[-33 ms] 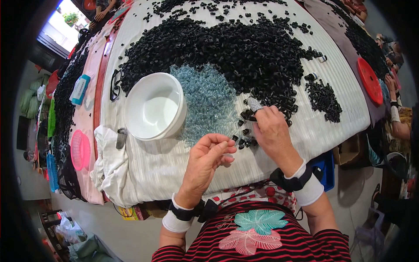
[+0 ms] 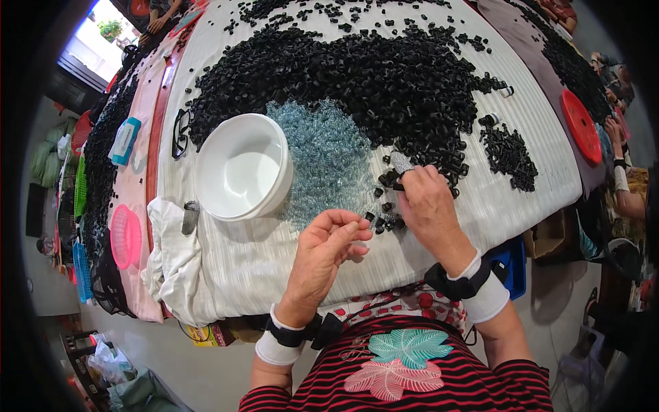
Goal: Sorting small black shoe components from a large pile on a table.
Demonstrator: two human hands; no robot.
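Beside the white bowl, its right flank touched by a mound of clear bluish pieces, the person's two hands work above the cloth-covered surface. The left hand, right of the bowl and nearer the person, has thumb and forefinger tips brought together; whether they grip something tiny cannot be told. The right hand, farther right of the bowl, points its curled fingers down among loose black pieces, a grey cover on one fingertip; any hold is hidden. A large black heap spreads beyond the bowl and to its right; eyeglasses lie left of it.
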